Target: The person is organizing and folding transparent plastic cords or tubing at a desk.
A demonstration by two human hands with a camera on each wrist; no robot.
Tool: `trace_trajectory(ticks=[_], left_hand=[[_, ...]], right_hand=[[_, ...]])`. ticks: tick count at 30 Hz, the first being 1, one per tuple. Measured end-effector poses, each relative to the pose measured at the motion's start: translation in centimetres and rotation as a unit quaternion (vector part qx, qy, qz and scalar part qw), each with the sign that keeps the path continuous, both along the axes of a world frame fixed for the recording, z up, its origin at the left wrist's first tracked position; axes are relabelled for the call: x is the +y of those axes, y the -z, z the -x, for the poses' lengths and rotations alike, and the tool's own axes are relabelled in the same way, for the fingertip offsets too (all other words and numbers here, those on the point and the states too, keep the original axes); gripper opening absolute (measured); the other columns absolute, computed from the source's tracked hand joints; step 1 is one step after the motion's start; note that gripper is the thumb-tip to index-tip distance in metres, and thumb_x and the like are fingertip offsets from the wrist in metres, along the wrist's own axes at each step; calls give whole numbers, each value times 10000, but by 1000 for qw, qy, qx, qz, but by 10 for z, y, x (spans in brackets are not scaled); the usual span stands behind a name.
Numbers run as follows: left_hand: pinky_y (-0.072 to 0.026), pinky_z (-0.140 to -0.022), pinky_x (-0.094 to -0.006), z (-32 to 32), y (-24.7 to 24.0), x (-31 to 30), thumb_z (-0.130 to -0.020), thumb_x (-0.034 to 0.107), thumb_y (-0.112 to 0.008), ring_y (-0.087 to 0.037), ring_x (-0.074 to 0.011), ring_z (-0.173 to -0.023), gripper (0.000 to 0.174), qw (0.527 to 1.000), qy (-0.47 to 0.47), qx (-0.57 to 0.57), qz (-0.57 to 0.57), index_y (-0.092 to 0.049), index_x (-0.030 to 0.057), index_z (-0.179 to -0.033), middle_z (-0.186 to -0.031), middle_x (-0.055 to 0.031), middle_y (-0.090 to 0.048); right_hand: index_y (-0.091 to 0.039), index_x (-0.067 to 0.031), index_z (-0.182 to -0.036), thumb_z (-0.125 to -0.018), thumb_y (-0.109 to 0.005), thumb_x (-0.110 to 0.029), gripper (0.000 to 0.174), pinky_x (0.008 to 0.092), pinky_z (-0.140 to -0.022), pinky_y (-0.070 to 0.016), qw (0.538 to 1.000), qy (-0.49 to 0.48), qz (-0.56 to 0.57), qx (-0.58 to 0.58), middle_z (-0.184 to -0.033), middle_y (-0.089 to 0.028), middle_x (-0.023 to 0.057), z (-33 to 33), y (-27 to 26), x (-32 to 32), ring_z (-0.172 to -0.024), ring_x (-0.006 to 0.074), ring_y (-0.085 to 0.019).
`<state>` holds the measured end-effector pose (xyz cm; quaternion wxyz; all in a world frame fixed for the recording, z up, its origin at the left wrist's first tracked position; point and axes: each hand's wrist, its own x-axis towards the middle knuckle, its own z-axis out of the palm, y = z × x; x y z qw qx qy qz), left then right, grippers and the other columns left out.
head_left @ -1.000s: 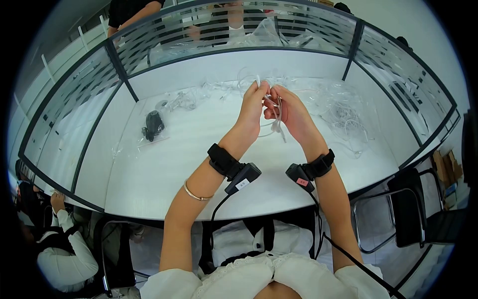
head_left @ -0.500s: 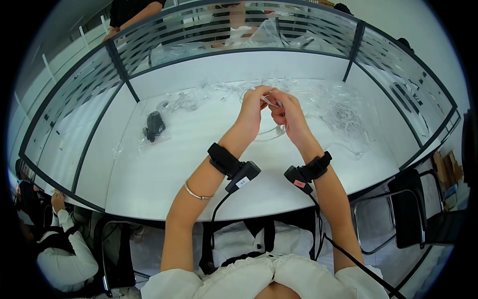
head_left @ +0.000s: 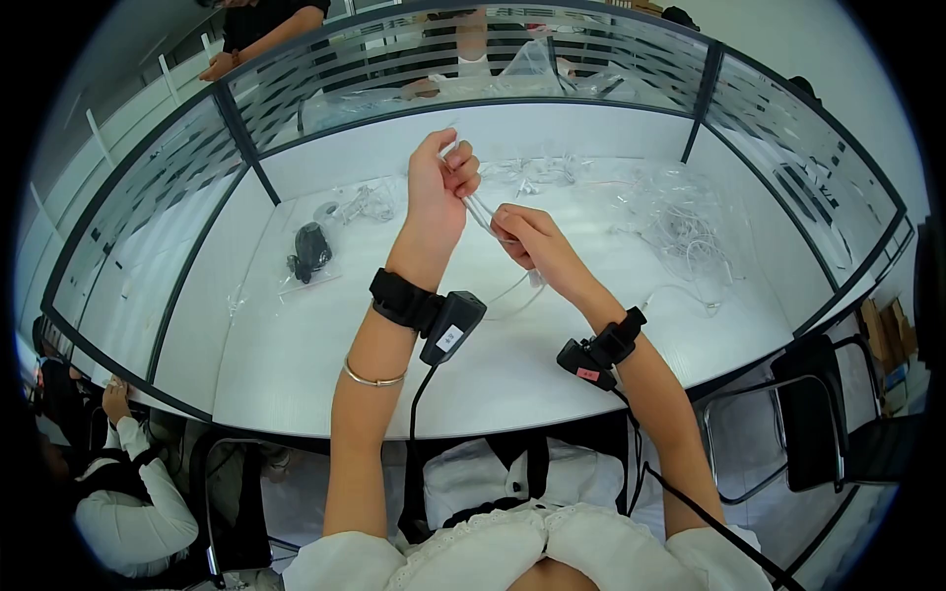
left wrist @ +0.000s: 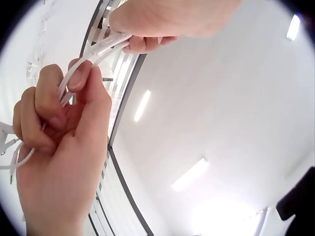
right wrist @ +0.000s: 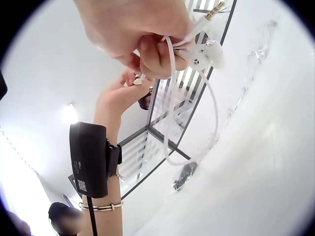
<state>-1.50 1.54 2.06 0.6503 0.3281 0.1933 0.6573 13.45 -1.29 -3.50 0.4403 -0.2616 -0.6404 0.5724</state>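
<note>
White wired earphones are held between my two hands, their doubled cable [head_left: 479, 211] stretched from one to the other. My left hand [head_left: 441, 185], raised toward the back partition, pinches the upper end; an inline control [left wrist: 106, 45] lies just below its fingers in the left wrist view. Lower and to the right, my right hand [head_left: 535, 244] curls its fingers round the cable. From that hand a white earbud [right wrist: 212, 54] and a gold-tipped plug [right wrist: 214, 11] stick out in the right wrist view. A loose cable loop [right wrist: 215, 105] hangs beneath.
On the white table [head_left: 325, 374], a black item in a clear bag [head_left: 311, 251] lies at left. Bagged white cables [head_left: 687, 236] are heaped at right. More clear-wrapped pieces [head_left: 532, 175] line the back, below the partition [head_left: 473, 110]. Other people are beyond it.
My hands, close together earlier, have drawn apart: the left went up and leftward, the right slightly down and leftward. The cable now runs stretched between them.
</note>
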Motion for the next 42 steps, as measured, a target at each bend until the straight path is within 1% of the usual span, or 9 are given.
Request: trace_trajectory(ticks=[8,14,17,21,29,31,36,39,42], left_hand=[[-181,-441,-241,8,-15,-10,-888,114,-552,-205,-49,-462,213,985,-48,162,-25,-415,117,-726,-558,66,-271],[-147,-429,-242,7,-8,-4,-932,176,-497,-205,-49,-442,129,987,-75,94,-104,-495,75,-852,-546,53,-266],[-142,-428,-243,13,-22,-12,-979,243,-439,-199,-57,-439,230,986,-92,66,-119,-465,95,-805,-546,44,-257],[-130,-434,-249,27,-26,-10,-1007,332,-387,-165,-65,-445,320,987,-77,37,-134,-397,131,-758,-544,47,-237],[-160,-443,-249,35,-27,-12,-1013,235,-357,-156,-69,-444,274,991,-37,-5,-131,-397,119,-768,-564,47,-229],[-164,-441,-250,35,-29,-14,-1015,234,-350,-160,-70,-443,277,991,-35,-6,-125,-398,115,-770,-563,46,-232],[-172,-440,-248,38,-29,-13,-1017,231,-343,-164,-71,-442,278,991,-15,-6,-130,-395,112,-771,-563,45,-238],[-175,-441,-245,41,-28,-11,-1017,229,-344,-170,-70,-445,277,991,0,-10,-136,-394,110,-772,-568,43,-243],[-181,-443,-242,47,-25,-6,-1017,225,-350,-181,-69,-454,276,990,23,-4,-136,-391,104,-773,-580,38,-254]], right_hand=[[-456,-55,-753,-943,-427,-255,278,275,-515,-261,993,56,-78,-71,-616,-321,-18,2,3,0,-568,94,-292],[-450,-62,-792,-953,-453,-306,292,277,-524,-267,977,111,-142,-116,-633,-334,-16,1,-4,-10,-577,99,-291],[-424,-96,-784,-974,-437,-306,284,225,-491,-205,996,17,-56,-64,-649,-291,-59,0,-6,-10,-576,53,-230],[-470,-87,-855,-981,-442,-317,264,214,-497,-209,994,-109,19,18,-664,-268,-69,-4,-15,-11,-574,38,-220],[-571,-102,-956,-978,-446,-335,265,228,-649,-330,996,-89,-12,6,-608,-307,-61,-6,-10,-10,-643,79,-464],[-575,-106,-970,-982,-439,-341,272,234,-719,-349,996,-93,-6,7,-601,-321,-56,-5,-8,-10,-762,89,-541],[-565,-110,-959,-983,-441,-370,289,256,-785,-378,996,-81,-24,0,-616,-346,-54,-3,-1,-4,-857,130,-571],[-571,-103,-975,-976,-451,-353,277,212,-715,-355,996,-89,1,5,-678,-514,-30,-4,-4,-6,-868,108,-610],[-529,-115,-874,-994,-411,-346,286,295,-810,-441,996,-92,8,5,-728,-585,25,-2,-4,-7,-871,186,-639]])
